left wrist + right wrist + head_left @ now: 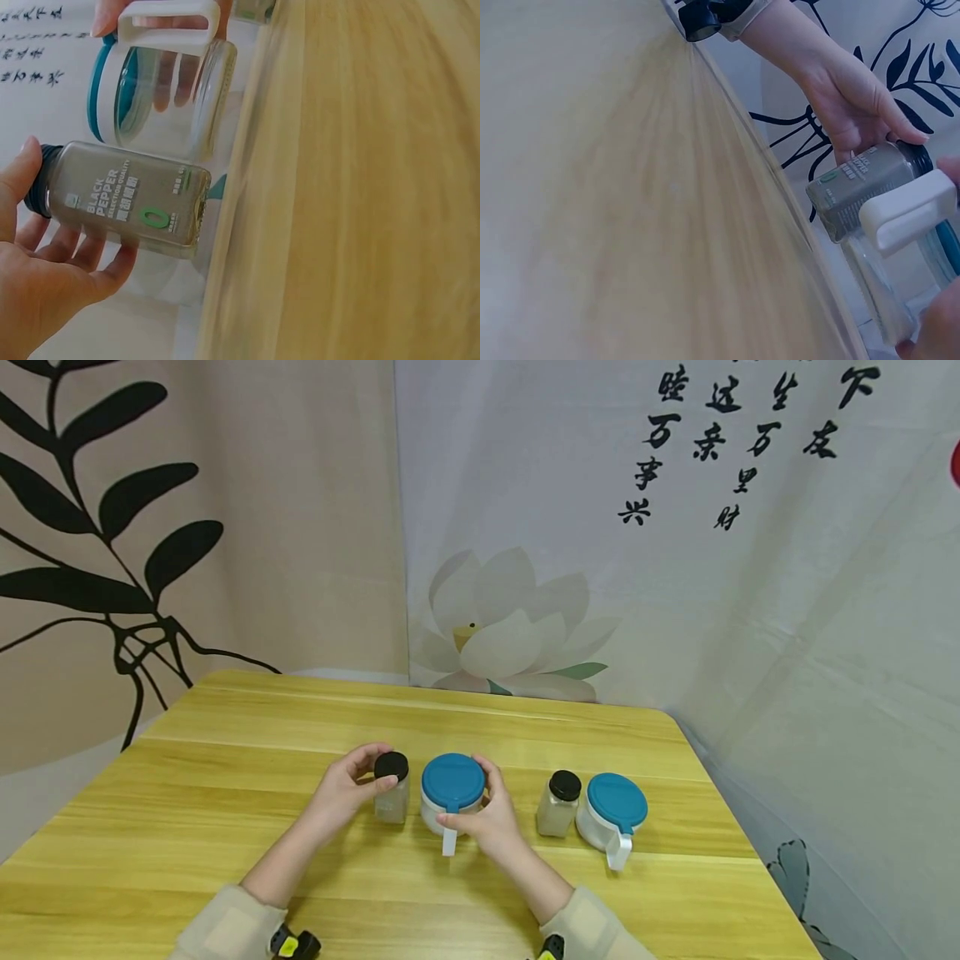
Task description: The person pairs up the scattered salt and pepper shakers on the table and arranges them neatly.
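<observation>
My left hand (352, 787) holds a black pepper bottle (131, 196), thumb at its black cap and fingers behind the body. Its printed label faces the left wrist camera. Just right of it is a clear jar (176, 101) with a blue flip lid (453, 781) and a white handle (907, 212). My right hand (491, 814) grips this jar, with the thumb across the front near the handle and the fingers around the right side. In the head view the bottle and jar stand upright with a narrow gap between them.
To the right stand a second black-capped bottle (557, 804) and a second blue-lidded jar (617, 810), close side by side. All rest on a yellow wooden table (300, 735). Behind its far edge hangs a printed cloth (525, 485) with a lotus and black characters.
</observation>
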Demonstrator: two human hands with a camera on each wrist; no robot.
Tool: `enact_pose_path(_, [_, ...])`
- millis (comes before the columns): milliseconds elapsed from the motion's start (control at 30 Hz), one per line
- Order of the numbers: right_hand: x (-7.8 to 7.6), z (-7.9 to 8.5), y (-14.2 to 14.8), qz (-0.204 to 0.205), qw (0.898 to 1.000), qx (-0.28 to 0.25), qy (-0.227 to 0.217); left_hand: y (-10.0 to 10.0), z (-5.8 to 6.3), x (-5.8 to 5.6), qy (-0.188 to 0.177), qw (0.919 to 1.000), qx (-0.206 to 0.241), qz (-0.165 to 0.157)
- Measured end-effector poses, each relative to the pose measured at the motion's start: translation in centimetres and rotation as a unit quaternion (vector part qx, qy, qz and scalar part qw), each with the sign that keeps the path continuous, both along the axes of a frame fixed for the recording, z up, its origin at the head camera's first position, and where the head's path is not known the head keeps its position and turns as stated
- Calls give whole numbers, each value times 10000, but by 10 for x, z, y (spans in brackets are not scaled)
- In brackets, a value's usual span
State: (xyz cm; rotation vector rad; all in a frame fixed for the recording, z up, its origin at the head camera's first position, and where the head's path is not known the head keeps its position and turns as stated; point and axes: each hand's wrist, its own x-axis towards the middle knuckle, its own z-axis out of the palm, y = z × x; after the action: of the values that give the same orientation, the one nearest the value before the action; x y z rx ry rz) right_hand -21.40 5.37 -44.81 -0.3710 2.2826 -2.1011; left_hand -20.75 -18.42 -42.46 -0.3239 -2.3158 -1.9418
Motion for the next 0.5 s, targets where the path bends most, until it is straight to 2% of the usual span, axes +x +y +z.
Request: enact_pose_path(500, [-3,-7,1,48,9998,-59,-163,1,0,1,-80,10000,3,-54])
